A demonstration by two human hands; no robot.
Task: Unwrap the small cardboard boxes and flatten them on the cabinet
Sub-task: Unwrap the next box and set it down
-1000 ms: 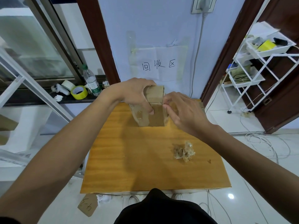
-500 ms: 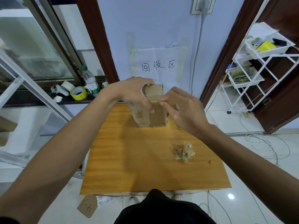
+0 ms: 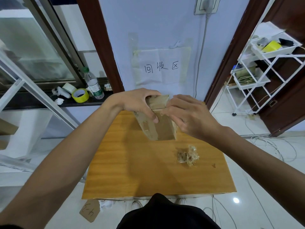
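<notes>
With fingers (image 3: 149,95) of left hand (image 3: 137,103), grips cardboard box (image 3: 162,129); with right hand (image 3: 189,116), pinches its top seam. Nearby on cabinet (image 3: 132,171): crumpled tape wad (image 3: 188,155). Behind: paper sign (image 3: 161,68) reading "回收区".

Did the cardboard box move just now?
Yes. The cardboard box has shifted a little toward the person: its bottom edge is now closer to the crumpled tape wad, which stayed put on the cabinet.
</notes>
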